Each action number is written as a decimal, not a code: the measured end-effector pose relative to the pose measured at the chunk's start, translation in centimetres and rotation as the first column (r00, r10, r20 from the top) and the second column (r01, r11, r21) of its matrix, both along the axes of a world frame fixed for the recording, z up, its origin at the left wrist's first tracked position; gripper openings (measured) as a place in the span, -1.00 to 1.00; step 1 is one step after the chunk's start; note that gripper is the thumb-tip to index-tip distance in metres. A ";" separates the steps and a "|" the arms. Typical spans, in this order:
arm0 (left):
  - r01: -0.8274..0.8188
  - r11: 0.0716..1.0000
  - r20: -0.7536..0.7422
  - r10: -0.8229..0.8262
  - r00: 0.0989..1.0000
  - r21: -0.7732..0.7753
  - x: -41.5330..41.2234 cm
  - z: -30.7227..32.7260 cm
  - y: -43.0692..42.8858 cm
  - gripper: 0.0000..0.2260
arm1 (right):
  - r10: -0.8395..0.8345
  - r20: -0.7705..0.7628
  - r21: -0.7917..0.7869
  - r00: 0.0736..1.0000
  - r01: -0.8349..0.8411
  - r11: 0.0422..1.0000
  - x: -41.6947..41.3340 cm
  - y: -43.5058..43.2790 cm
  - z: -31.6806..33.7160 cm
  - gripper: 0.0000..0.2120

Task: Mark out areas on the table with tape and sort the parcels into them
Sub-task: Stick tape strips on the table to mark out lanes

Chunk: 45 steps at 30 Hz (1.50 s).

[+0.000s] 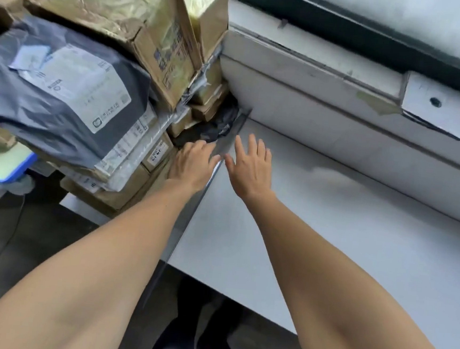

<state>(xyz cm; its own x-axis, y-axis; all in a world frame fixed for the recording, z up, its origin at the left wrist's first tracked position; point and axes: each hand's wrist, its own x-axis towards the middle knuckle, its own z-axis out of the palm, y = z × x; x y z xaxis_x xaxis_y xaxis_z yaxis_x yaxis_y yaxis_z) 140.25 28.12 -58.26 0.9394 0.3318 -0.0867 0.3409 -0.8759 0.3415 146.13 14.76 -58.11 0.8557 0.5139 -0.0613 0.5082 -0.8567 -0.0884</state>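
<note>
A strip of clear tape [192, 215] runs across the white table [355, 255] from the back wall toward the front edge. My left hand [191, 162] lies flat on the strip's left side, fingers straight, close to the parcels. My right hand [251, 170] lies flat just right of the strip, fingers spread on the table. Left of the tape stands a tall heap of parcels: a grey mailer bag [57, 95] with a white label, a taped cardboard box [141, 27] above it, and small cartons [158, 154] lower down.
A white wall ledge [341, 100] and a dark window frame [374, 39] close off the table's far side. A black plastic bag [216, 128] is wedged at the tape's far end. A blue-rimmed tray [4, 165] sticks out at left. Dark floor and my shoes [189, 337] lie below.
</note>
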 end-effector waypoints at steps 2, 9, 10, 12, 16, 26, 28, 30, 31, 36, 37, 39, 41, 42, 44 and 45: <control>-0.031 0.999 -0.065 0.029 0.997 -0.022 -0.5 -1.5 0.2 -0.72 | 0.010 -0.037 -0.014 0.999 -0.010 1.000 -0.7 0.4 -1.6 -0.53; -0.135 0.980 -0.357 0.075 0.931 -0.145 -1.5 -4.1 0.3 -0.75 | 0.106 -0.150 -0.142 0.983 -0.128 0.982 -1.1 2.3 -3.2 -0.62; -0.142 0.975 -0.377 0.068 0.924 -0.171 -1.5 -4.3 0.2 -0.75 | 0.148 -0.141 -0.188 0.979 -0.173 0.967 -1.0 2.6 -3.2 -0.58; -0.150 0.971 -0.393 0.067 0.917 -0.185 -1.7 -4.3 -0.1 -0.76 | 0.205 -0.095 -0.276 0.974 -0.224 0.935 -0.7 3.1 -3.1 -0.57; -0.157 0.970 -0.364 0.081 0.928 -0.184 -1.6 -3.9 -0.9 -0.78 | 0.325 -0.051 -0.419 0.944 -0.316 0.851 1.2 3.8 -3.2 -0.62; -0.315 0.944 -0.363 0.261 0.894 -0.095 0.0 -3.5 -2.7 -0.76 | 0.089 -0.154 -0.150 0.984 -0.113 0.982 2.6 5.7 -3.1 -0.67; -0.316 0.945 -0.375 0.265 0.889 -0.081 0.1 -3.2 -2.7 -0.77 | 0.014 -0.169 -0.056 0.985 -0.024 0.998 2.6 6.1 -3.4 -0.71; -0.306 0.951 -0.385 0.265 0.884 -0.049 0.0 -2.8 -2.5 -0.77 | -0.114 -0.218 0.042 0.969 0.126 0.991 2.7 6.6 -3.6 -0.76; -0.296 0.955 -0.382 0.263 0.886 -0.029 -0.1 -2.5 -2.5 -0.77 | -0.206 -0.270 0.095 0.941 0.239 0.966 2.9 6.7 -3.7 -0.79; -0.226 0.974 -0.307 0.214 0.927 -0.002 -0.4 -0.6 -3.1 -0.77 | -0.470 -0.510 0.199 0.720 0.631 0.750 3.5 7.3 -3.0 -0.83; -0.216 0.976 -0.304 0.201 0.931 -0.017 -0.3 -0.2 -3.3 -0.74 | -0.477 -0.508 0.195 0.717 0.635 0.747 3.5 7.3 -2.7 -0.84; -0.214 0.975 -0.326 0.183 0.928 -0.063 -0.1 0.7 -3.8 -0.68 | -0.493 -0.487 0.189 0.721 0.638 0.746 3.6 7.2 -2.1 -0.81; -0.220 0.972 -0.334 0.180 0.925 -0.086 0.1 2.0 -4.3 -0.71 | -0.498 -0.457 0.185 0.737 0.626 0.757 3.9 6.9 -1.5 -0.84; -0.222 0.970 -0.330 0.179 0.927 -0.096 0.0 2.8 -4.5 -0.75 | -0.494 -0.450 0.185 0.744 0.618 0.764 3.9 6.7 -1.0 -0.87; -0.229 0.966 -0.335 0.178 0.925 -0.117 0.0 3.5 -4.8 -0.79 | -0.480 -0.449 0.179 0.754 0.602 0.778 3.8 6.6 -0.5 -0.85; -0.233 0.965 -0.339 0.180 0.923 -0.121 -0.1 3.6 -5.0 -0.77 | -0.473 -0.448 0.176 0.758 0.594 0.785 3.8 6.6 -0.4 -0.80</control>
